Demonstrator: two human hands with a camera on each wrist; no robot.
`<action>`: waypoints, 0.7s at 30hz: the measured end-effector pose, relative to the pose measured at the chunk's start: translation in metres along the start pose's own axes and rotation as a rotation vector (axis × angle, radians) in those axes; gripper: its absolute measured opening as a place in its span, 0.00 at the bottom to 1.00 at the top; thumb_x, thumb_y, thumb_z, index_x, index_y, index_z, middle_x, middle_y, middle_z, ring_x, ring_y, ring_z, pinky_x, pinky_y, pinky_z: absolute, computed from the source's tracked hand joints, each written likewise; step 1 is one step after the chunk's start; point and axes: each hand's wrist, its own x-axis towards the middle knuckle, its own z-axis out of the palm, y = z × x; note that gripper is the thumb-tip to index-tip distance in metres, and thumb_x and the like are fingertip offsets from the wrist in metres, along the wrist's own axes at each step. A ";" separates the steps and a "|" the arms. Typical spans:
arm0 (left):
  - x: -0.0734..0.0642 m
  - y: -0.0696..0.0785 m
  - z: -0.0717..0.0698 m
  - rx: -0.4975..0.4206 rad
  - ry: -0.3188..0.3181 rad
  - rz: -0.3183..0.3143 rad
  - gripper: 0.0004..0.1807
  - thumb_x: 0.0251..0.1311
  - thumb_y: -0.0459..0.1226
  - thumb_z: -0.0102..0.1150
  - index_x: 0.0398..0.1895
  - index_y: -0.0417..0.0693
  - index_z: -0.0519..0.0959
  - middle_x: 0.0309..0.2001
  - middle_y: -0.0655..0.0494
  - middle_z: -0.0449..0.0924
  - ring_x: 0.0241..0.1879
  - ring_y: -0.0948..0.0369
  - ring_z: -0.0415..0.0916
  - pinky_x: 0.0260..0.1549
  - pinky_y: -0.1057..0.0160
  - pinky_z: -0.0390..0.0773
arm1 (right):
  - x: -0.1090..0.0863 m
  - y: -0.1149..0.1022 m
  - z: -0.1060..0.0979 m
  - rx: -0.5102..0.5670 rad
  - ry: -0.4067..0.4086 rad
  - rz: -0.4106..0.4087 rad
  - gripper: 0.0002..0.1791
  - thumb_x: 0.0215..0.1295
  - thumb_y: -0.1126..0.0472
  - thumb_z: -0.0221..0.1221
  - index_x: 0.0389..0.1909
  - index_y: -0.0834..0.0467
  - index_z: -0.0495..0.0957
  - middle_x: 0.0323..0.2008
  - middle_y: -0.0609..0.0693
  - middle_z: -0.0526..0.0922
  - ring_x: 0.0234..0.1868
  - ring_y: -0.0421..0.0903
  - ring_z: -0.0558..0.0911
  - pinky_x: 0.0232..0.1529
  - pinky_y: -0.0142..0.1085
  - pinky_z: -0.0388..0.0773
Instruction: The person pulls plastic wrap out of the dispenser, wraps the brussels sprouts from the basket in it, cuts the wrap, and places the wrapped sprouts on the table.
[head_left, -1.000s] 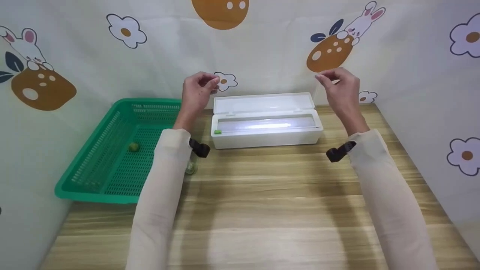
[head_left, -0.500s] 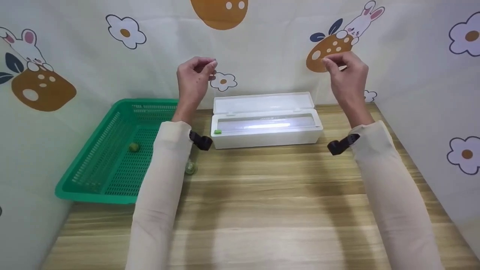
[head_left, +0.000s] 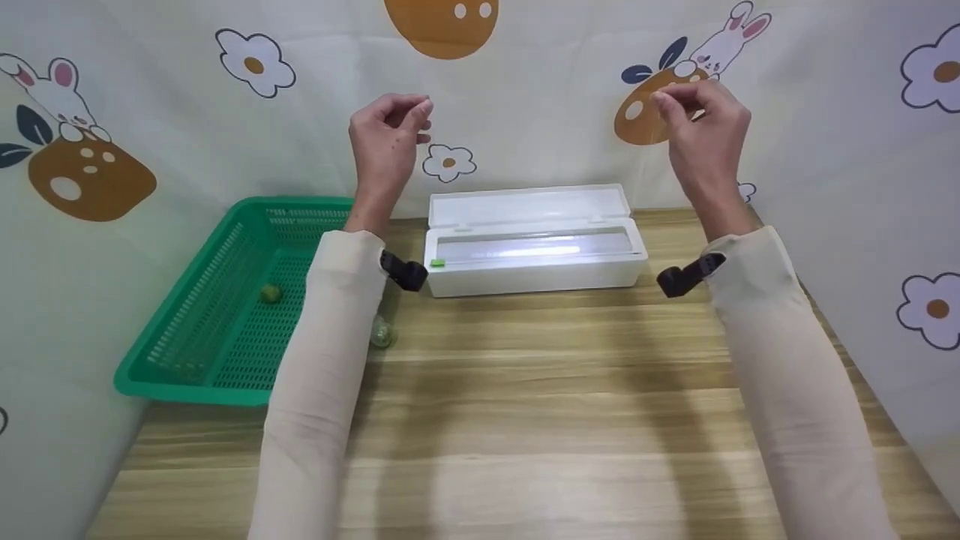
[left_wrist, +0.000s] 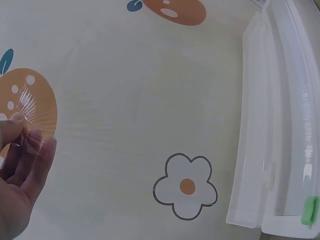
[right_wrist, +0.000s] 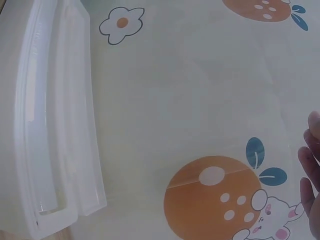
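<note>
Clear cling film shows in the left wrist view, with creases fanning out from the fingertips. My left hand pinches one corner of it between thumb and fingers. Level with it, my right hand pinches the other side, thumb against forefinger. Both hands are raised in front of the patterned curtain, above and behind a white cling film dispenser. Its lid is up, and a shiny roll lies inside. A green slide cutter sits at the left end of its front edge.
A green plastic basket stands on the left of the wooden table, partly behind my left sleeve. In it lies a small round greenish thing. A similar ball in clear wrap is beside the basket, partly covered by the sleeve.
Both hands have risen steadily away from the dispenser and spread a little further apart, still pinching the film. The dispenser and basket have stayed in place.
</note>
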 end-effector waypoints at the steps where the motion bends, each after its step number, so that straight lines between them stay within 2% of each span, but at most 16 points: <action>1: 0.001 0.001 0.000 0.002 0.001 0.002 0.14 0.64 0.42 0.65 0.49 0.47 0.86 0.44 0.51 0.86 0.39 0.61 0.82 0.46 0.68 0.84 | 0.001 -0.001 0.000 0.001 0.002 -0.002 0.11 0.67 0.57 0.65 0.42 0.59 0.86 0.32 0.33 0.77 0.36 0.33 0.75 0.41 0.24 0.71; 7: 0.004 0.003 0.001 -0.009 0.007 0.009 0.15 0.64 0.43 0.65 0.50 0.46 0.85 0.44 0.51 0.86 0.39 0.61 0.82 0.48 0.64 0.85 | 0.001 -0.008 -0.002 0.009 0.007 0.002 0.11 0.67 0.57 0.65 0.42 0.60 0.86 0.32 0.32 0.77 0.36 0.33 0.74 0.42 0.25 0.70; 12: -0.001 0.005 -0.004 -0.035 -0.013 0.005 0.15 0.63 0.42 0.66 0.49 0.46 0.86 0.44 0.51 0.86 0.39 0.60 0.82 0.47 0.66 0.84 | -0.003 -0.010 -0.004 0.021 -0.010 0.026 0.11 0.67 0.56 0.65 0.43 0.59 0.86 0.33 0.32 0.78 0.37 0.33 0.75 0.41 0.25 0.70; 16: -0.010 0.009 -0.011 -0.037 -0.054 -0.001 0.15 0.62 0.42 0.66 0.49 0.45 0.85 0.43 0.52 0.85 0.40 0.59 0.82 0.47 0.67 0.84 | -0.009 -0.009 -0.008 0.039 -0.024 0.041 0.11 0.67 0.56 0.64 0.43 0.58 0.85 0.33 0.32 0.78 0.38 0.35 0.76 0.42 0.27 0.70; 21: -0.021 0.015 -0.021 -0.010 -0.133 -0.008 0.14 0.62 0.41 0.66 0.48 0.44 0.85 0.44 0.49 0.86 0.39 0.58 0.83 0.48 0.68 0.83 | -0.020 -0.010 -0.020 0.042 -0.029 0.005 0.10 0.66 0.57 0.63 0.40 0.60 0.85 0.33 0.32 0.77 0.41 0.35 0.76 0.46 0.28 0.71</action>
